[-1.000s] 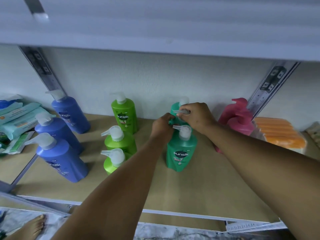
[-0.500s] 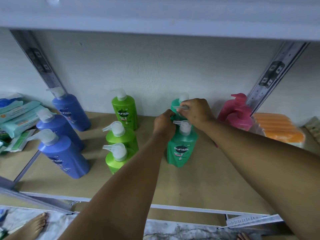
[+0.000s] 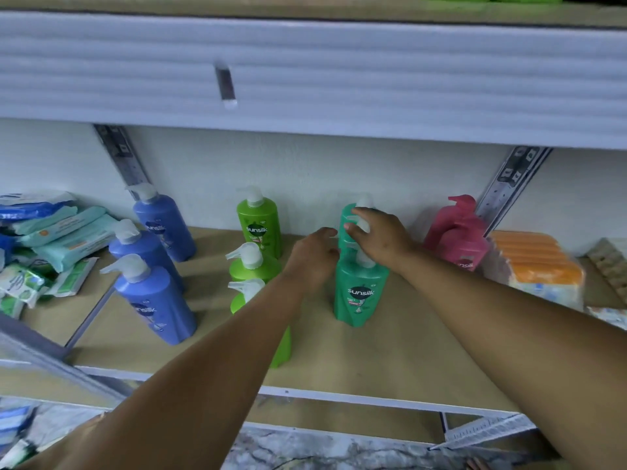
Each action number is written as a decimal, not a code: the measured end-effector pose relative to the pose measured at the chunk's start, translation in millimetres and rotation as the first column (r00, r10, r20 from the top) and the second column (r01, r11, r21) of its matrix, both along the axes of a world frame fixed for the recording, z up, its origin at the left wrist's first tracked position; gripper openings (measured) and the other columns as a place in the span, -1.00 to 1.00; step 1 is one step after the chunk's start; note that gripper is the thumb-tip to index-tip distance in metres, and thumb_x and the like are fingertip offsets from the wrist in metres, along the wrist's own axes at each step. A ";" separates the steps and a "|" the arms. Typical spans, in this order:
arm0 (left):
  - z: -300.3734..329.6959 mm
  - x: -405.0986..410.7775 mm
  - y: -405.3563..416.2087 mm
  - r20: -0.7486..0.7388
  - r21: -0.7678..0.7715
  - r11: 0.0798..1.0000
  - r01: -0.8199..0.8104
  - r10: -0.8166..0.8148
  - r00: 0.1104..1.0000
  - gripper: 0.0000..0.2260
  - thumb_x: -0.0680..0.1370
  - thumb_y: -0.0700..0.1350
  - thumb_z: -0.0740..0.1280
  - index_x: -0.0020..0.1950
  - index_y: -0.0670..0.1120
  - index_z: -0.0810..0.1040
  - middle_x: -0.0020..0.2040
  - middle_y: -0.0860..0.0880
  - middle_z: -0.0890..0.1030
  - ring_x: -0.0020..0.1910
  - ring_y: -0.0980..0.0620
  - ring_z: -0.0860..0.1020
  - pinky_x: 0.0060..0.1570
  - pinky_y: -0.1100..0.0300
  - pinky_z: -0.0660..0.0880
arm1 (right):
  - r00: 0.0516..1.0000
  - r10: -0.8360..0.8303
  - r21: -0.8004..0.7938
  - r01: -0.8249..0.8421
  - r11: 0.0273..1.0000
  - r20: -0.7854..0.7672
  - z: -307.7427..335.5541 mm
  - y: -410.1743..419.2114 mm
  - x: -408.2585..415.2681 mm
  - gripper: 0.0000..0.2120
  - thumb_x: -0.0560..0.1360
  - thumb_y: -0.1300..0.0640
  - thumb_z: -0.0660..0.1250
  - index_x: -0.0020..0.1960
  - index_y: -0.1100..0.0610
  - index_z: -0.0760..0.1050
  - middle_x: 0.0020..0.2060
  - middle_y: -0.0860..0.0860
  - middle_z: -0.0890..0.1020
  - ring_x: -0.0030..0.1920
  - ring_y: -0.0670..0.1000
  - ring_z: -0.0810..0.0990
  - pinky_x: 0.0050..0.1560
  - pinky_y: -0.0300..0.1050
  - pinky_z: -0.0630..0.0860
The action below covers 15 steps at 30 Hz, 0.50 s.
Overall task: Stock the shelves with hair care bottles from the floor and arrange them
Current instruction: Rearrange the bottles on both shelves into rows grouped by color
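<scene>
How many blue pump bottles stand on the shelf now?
3, in a column at the left: back blue bottle by the wall, middle blue bottle, front blue bottle nearest the edge. None seems hidden.

1 head-worn view looks forward and down, close onto the shelf (image 3: 390, 361)

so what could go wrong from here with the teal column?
1. The right hand reaches over the front teal bottle to the rear teal bottle; the forearm could knock the front one over.
2. The left forearm crosses the front lime bottle near the shelf edge and may push it off.
3. The left hand appears not to steady either teal bottle.
</scene>
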<state>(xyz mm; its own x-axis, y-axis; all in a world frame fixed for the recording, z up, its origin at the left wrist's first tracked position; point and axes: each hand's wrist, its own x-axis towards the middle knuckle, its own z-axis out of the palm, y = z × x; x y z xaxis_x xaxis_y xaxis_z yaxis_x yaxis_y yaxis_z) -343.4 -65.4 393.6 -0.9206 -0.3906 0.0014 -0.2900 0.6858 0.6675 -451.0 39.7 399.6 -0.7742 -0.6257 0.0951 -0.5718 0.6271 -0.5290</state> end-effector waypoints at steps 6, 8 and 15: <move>25.0 71.0 -16.0 -0.143 -0.082 0.996 -0.041 0.029 0.989 -0.70 0.57 -0.21 0.26 0.30 -0.13 0.51 0.24 -0.09 0.57 0.19 -0.09 0.52 0.08 0.27 0.33 | 0.999 0.036 -0.058 -0.036 0.998 0.013 12.4 4.0 59.8 -0.56 0.57 -0.03 0.26 0.40 0.09 0.39 0.38 0.05 0.44 0.37 0.04 0.39 0.26 -0.28 0.22; 27.3 95.8 -28.1 -0.171 -0.057 0.991 -0.117 0.106 0.980 -0.70 0.57 -0.19 0.27 0.30 -0.08 0.52 0.23 -0.06 0.57 0.11 -0.09 0.55 -0.05 0.34 0.32 | 0.998 0.063 -0.060 -0.062 0.996 0.015 13.6 3.2 79.7 -0.56 0.57 -0.02 0.27 0.40 0.10 0.40 0.37 0.05 0.46 0.36 0.04 0.40 0.22 -0.33 0.20; 6.9 140.9 -83.4 -0.188 0.191 0.930 -0.315 0.349 0.918 -0.66 0.56 -0.21 0.25 0.34 -0.08 0.44 0.17 -0.06 0.57 0.04 -0.03 0.54 -0.02 0.24 0.40 | 0.982 0.132 -0.057 -0.126 0.990 0.131 -3.6 -33.7 109.4 -0.50 0.54 -0.06 0.29 0.43 0.10 0.36 0.39 0.06 0.43 0.39 0.03 0.39 0.36 -0.21 0.26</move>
